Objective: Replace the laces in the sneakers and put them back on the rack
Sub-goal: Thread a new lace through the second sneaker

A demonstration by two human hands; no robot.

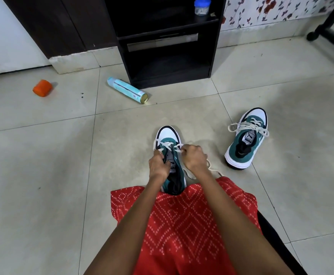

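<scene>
While the near sneaker stands on the floor close in front of the person, toe toward the rack, its lace is seen threaded through the front eyelets only. The left hand is curled on the sneaker's left eyelet edge and appears to steady it. The right hand is pinched on the lace at the right eyelet row, with slack trailing on the tiles behind it. It is judged that the 2 ends should be evened, each crossing drawn snug before the next eyelet is entered, and the tongue kept flat and centred. The 2nd sneaker, laced, stands well apart to the right; neither is on the rack.
</scene>
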